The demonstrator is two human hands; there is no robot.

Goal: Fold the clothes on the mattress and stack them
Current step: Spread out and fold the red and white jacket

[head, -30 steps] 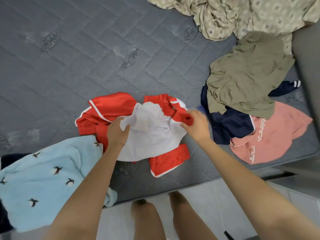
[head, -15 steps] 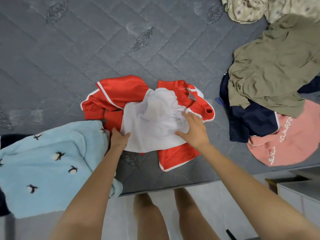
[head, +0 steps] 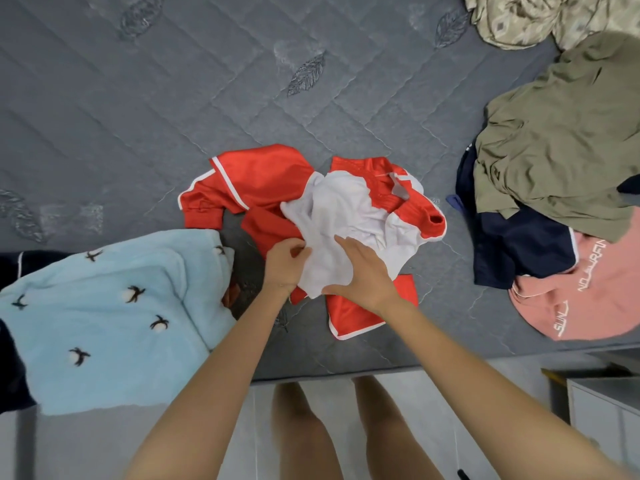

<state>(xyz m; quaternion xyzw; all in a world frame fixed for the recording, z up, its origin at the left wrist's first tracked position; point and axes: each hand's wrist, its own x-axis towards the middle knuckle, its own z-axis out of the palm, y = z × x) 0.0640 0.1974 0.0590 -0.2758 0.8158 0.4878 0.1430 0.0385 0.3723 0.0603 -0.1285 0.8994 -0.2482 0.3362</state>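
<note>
Near the middle of the mattress's [head: 173, 98] front edge lies a red garment [head: 256, 178] (white-trimmed) with white cloth [head: 346, 209] bunched on top. The left hand's [head: 285, 266] grip pinches the cloth's edge; the right hand [head: 363, 275] presses it, fingers straight.

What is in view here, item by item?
mattress: one, grey, beneath the clothes
red garment: one, red with white trim, centre
white cloth: one, white, on the red garment
blue fabric: one, light blue with dark bird shapes, left
olive garment: one, olive, top of right pile
navy garment: one, navy, under the olive garment
pink garment: one, pink, white lettering, right
patterned fabric: one, beige, top right
legs: two, bare, below mattress edge
left grip: one, pinches the white cloth
right grip: one, flat on the white cloth
</note>
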